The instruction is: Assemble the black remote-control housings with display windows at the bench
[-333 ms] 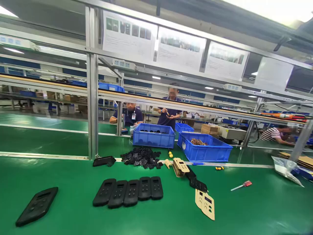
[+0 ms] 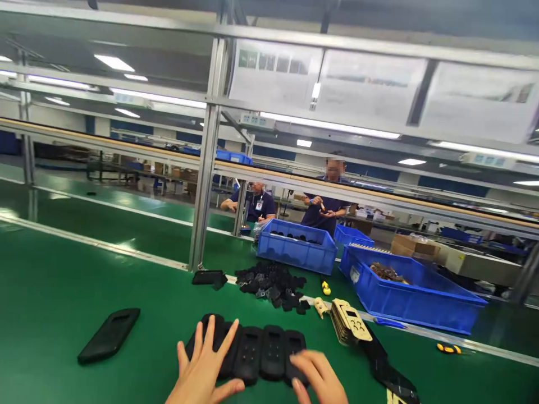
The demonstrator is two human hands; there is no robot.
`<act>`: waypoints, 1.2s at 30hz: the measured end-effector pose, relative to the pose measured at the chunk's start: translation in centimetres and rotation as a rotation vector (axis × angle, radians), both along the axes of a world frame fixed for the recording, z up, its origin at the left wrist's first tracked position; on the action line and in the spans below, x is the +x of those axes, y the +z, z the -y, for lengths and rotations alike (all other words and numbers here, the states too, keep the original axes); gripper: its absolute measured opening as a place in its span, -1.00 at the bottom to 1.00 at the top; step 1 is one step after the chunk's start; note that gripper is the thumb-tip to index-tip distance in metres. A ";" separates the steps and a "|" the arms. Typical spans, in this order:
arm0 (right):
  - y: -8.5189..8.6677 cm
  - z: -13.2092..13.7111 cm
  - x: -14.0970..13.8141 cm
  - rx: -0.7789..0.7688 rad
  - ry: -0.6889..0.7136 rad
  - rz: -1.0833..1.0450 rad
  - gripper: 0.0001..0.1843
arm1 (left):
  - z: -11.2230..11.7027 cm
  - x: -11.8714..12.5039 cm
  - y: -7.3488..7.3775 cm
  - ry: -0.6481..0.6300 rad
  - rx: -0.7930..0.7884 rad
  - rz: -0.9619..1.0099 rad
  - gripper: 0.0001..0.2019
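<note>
Black casings (image 2: 265,350) in a row — left hand (image 2: 206,373) fingers spread on them, right hand (image 2: 320,380) too blurred to tell — a shove could scatter them

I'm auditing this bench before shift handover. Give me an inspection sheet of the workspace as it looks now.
Surface: green belt, glossy, showing lamp reflections.
Job's things: row of black housings, lying flat side by side.
Clutter: lone housing at the left; heap of small black parts; stack of tan cards; near blue bin; far blue bin; yellow-handled screwdriver.
Grippers: left hand open, fingers spread on the row's left end; right hand blurred, fingers on its right end.
Cables: nothing seen.
Surroundings: metal frame post; sheets hung overhead; badge-wearing person and standing person beyond the belt.
</note>
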State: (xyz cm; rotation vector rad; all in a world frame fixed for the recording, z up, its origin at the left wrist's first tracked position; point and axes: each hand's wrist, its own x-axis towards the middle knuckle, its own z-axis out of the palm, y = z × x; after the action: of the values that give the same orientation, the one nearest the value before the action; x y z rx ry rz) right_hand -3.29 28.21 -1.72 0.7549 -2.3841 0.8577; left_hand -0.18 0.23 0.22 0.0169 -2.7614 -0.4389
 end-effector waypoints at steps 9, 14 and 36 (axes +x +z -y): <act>-3.5 -0.6 -3.6 0.382 0.031 0.432 -0.41 | -1.1 -3.5 0.3 0.146 -0.127 0.424 -0.12; -3.6 -2.7 -4.5 0.287 0.010 0.395 -0.47 | -3.1 -5.8 0.3 0.105 -0.218 0.423 -0.17; 3.8 -17.6 0.0 0.109 -0.689 0.303 -0.56 | -13.5 -9.5 -0.1 -0.924 -0.199 -0.093 -0.32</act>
State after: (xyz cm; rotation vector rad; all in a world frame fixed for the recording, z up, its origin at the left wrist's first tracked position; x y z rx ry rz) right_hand -3.27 45.82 2.09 -0.1975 -2.6908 0.5722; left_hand -9.66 13.74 0.09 -1.3110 -2.5453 -0.3520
